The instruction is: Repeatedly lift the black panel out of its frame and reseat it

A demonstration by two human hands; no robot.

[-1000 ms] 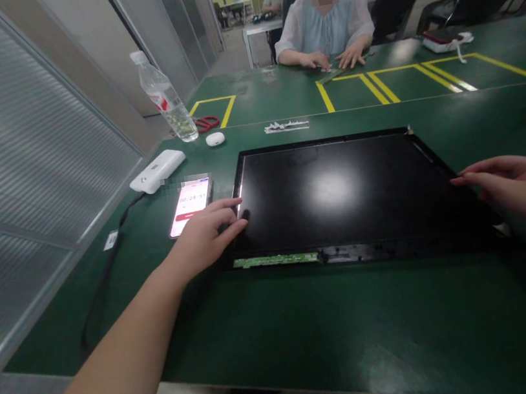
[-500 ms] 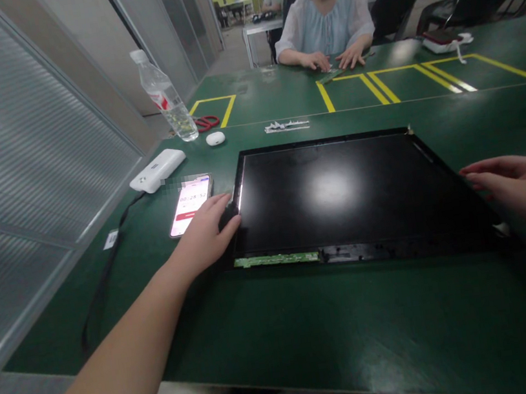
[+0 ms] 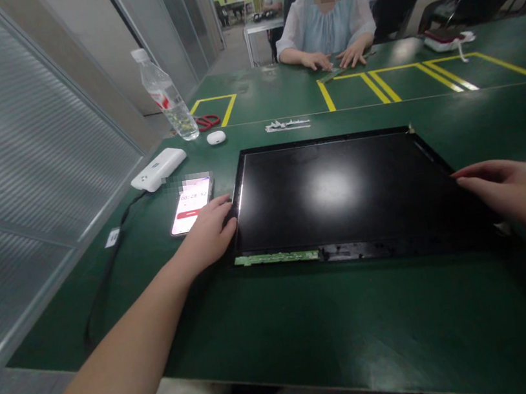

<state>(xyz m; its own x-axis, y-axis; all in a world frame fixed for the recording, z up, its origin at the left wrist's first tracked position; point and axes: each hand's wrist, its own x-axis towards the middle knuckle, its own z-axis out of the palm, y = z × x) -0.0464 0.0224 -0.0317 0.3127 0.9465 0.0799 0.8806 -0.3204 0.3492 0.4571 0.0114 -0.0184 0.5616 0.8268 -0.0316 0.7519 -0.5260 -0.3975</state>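
A black flat display panel lies face up on the green table, with a narrow green circuit board along the left part of its near edge. My left hand has its thumb and fingers against the panel's left edge, gripping it from the side. At the right edge, my right hand pinches the panel's rim between thumb and fingers; the underside of that grip is hidden. Just beyond my left hand lies a phone with a lit screen, partly behind my fingers.
A white power bank with a black strap, a white earphone case, a water bottle and red-handled scissors stand at the left. Thin white strips lie behind the panel. A person sits across the table.
My right hand has moved slightly left, its fingertips now on the panel's right rim. My left hand has shifted a little at the left edge. The panel has hardly moved.
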